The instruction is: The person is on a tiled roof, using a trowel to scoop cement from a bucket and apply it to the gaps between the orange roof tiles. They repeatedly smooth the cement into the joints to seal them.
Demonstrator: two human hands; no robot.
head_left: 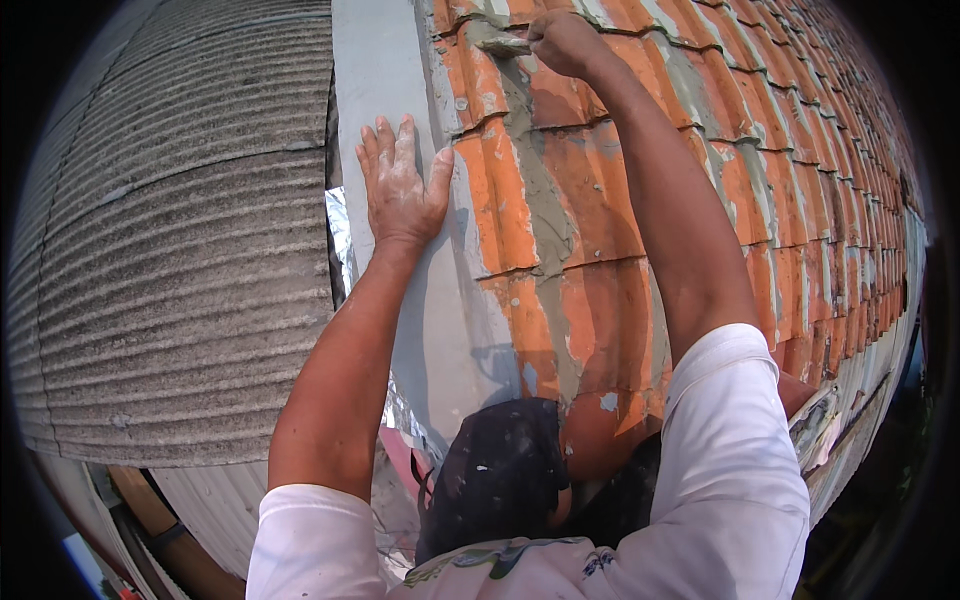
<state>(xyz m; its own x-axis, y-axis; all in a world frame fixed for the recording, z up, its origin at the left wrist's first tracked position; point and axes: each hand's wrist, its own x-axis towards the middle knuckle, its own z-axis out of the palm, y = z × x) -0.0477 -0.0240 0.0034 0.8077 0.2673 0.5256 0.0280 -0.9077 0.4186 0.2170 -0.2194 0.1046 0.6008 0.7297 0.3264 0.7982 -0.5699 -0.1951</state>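
My right hand is closed around the handle of a small flat tool smeared with grey. Its head points left and lies close over the tiles at the top of the view; whether it is a trowel or a brush I cannot tell. Below it, a band of wet-looking grey mortar runs down a joint between the orange roof tiles. My left hand, whitened with dust, rests with fingers spread on a smooth grey ledge beside the tiles.
Corrugated grey roofing sheets fill the left side. Shiny foil shows at the gap along the ledge. More tiles with whitish and grey patches stretch to the right. My dark-clothed knee is bent at the lower middle, against the tiles.
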